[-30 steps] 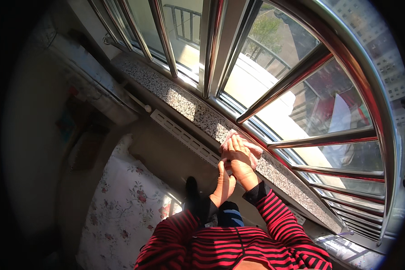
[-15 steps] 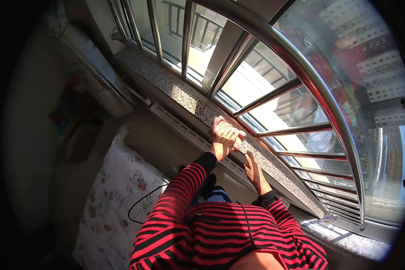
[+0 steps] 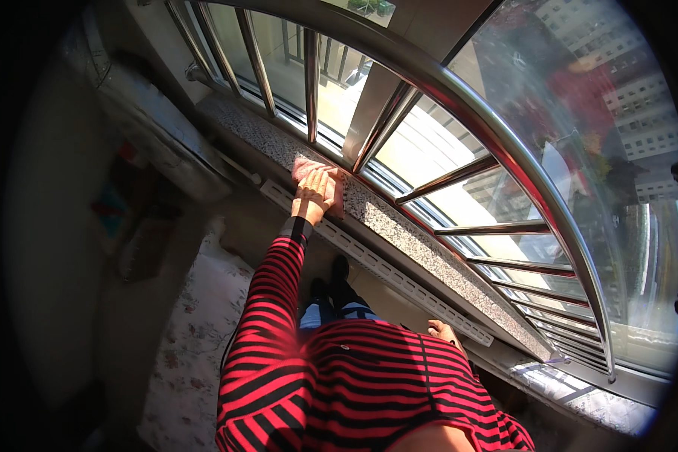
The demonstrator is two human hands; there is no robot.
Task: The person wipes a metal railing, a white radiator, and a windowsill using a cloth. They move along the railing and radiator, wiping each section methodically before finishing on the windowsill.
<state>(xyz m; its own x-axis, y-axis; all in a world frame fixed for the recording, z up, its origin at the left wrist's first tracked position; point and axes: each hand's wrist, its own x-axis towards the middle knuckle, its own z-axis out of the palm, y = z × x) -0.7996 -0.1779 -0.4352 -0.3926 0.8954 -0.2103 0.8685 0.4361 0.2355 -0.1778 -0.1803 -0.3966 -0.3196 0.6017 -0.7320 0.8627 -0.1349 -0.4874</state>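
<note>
Left hand (image 3: pixel 314 190) grip flat, released, pressing one pink cloth (image 3: pixel 331 188) on granite sill (image 3: pixel 399 226); right hand (image 3: pixel 443 331) grip unclear.

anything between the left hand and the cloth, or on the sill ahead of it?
Nothing visible. The left hand lies flat on the pink cloth, pressing it to the granite sill. The sill shows bare on both sides of the cloth. The right hand hangs low, away from it.

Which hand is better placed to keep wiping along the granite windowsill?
Left. The left hand already lies flat on the pink cloth on the windowsill, arm stretched out. The right hand is low beside the body, apart from the cloth, near the slotted cover.
</note>
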